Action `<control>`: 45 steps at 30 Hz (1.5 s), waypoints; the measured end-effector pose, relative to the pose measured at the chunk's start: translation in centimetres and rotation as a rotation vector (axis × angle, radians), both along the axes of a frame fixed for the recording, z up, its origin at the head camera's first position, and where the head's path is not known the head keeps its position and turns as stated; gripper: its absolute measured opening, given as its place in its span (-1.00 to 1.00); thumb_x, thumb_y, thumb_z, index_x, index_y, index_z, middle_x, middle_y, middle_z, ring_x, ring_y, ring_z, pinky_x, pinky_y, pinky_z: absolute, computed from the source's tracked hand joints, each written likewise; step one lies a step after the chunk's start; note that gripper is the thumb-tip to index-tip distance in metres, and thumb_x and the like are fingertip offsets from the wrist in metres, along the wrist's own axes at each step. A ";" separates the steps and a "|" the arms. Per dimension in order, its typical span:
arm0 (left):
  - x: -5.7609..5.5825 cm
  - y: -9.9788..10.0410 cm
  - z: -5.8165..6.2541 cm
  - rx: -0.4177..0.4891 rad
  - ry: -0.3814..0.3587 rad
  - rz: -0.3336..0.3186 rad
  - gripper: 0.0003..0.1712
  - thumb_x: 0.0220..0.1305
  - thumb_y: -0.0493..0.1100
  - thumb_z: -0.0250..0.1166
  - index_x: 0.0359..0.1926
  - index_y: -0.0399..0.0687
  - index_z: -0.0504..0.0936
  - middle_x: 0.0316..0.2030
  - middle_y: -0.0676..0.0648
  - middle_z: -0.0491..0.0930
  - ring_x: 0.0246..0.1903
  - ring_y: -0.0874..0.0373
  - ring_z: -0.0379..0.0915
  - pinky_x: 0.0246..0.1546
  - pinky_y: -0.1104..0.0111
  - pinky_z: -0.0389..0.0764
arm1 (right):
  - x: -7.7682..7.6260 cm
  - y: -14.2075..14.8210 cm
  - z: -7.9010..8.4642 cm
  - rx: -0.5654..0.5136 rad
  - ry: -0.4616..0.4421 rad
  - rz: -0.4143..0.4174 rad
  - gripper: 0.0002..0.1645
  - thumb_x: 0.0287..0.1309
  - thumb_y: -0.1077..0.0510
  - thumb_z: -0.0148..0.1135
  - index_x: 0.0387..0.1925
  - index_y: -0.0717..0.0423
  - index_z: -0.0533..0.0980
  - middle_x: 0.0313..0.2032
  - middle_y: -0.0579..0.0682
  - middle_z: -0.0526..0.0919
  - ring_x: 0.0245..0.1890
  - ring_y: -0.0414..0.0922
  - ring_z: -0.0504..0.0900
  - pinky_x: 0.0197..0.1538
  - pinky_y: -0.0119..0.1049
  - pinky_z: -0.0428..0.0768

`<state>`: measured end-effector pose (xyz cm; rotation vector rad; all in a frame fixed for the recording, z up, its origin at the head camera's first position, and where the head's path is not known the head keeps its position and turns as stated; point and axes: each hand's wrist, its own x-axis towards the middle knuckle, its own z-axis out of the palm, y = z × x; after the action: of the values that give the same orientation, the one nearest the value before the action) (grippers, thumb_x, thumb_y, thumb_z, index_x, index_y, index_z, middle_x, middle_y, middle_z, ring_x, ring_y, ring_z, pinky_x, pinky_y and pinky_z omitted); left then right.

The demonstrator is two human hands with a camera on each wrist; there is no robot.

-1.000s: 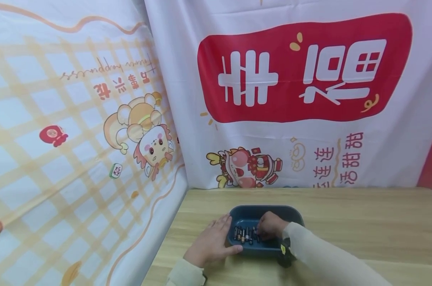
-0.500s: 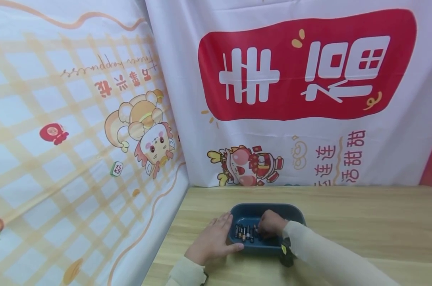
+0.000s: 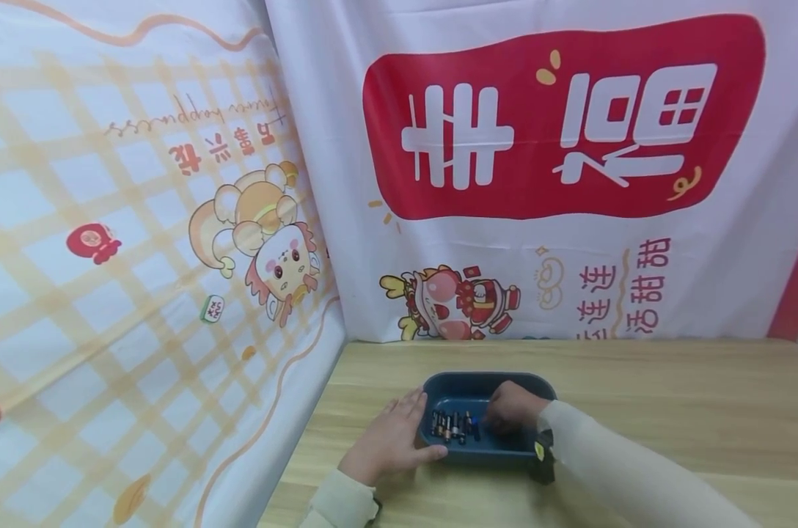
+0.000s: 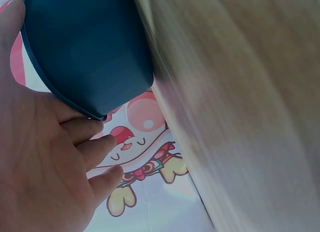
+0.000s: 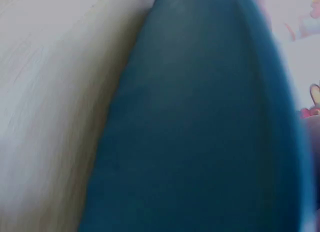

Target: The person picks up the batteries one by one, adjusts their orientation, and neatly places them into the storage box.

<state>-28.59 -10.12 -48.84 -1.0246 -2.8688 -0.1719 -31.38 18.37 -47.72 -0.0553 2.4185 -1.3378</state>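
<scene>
A dark blue rectangular bin (image 3: 481, 457) stands on the wooden table. Inside, toward its left, several small batteries (image 3: 447, 427) lie side by side in a row, dark with some copper-coloured ends. My left hand (image 3: 387, 441) rests against the bin's left end, fingers extended along the rim and thumb at the near corner. In the left wrist view, that hand (image 4: 52, 154) touches the bin's lip (image 4: 75, 106). My right hand (image 3: 514, 408) reaches into the bin, right of the batteries, with fingers bent down. Its fingertips are hidden, so I cannot tell whether it holds a battery.
The table (image 3: 670, 411) extends right of the bin. A white printed cloth (image 3: 570, 242) hangs behind it, and a checked cloth (image 3: 141, 279) hangs along the left. In the right wrist view, the bin's outer wall (image 5: 195, 127) fills most of the picture.
My right hand has shifted right inside the bin, away from the row, uncovering a bluish spot at the row's right end. My left hand stays against the bin.
</scene>
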 end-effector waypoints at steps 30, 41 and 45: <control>0.0 0.2 -0.1 -0.015 0.019 0.021 0.24 0.12 0.66 -0.14 0.50 -0.21 0.07 0.49 -0.15 -0.03 0.45 0.00 -0.10 0.39 0.03 0.02 | 5.7 7.4 3.4 -0.222 0.057 0.042 -0.60 0.13 0.27 0.33 -0.03 0.44 0.51 -0.16 0.24 0.62 -0.15 0.13 0.64 -0.12 -0.09 0.68; 0.0 0.6 0.1 0.001 0.023 0.011 0.22 0.14 0.62 -0.07 0.49 -0.23 0.08 0.48 -0.18 0.01 0.45 -0.02 -0.07 0.38 -0.01 0.04 | 6.8 11.2 3.5 -0.229 0.078 0.064 -0.55 0.15 0.19 0.34 -0.02 0.43 0.50 -0.16 0.23 0.62 -0.15 0.09 0.64 -0.10 -0.07 0.67; 0.3 0.4 0.0 0.002 0.013 0.021 0.22 0.14 0.62 -0.06 0.49 -0.22 0.08 0.48 -0.17 0.03 0.44 -0.02 -0.06 0.39 0.02 0.03 | 7.6 12.2 3.6 -0.202 0.078 0.064 -0.59 0.16 0.21 0.31 -0.03 0.41 0.51 -0.17 0.18 0.63 -0.17 0.06 0.64 -0.09 -0.07 0.66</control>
<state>-28.32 -9.76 -48.84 -0.9907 -2.8662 -0.1665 -23.77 30.61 -44.12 -0.2410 2.3141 -1.5723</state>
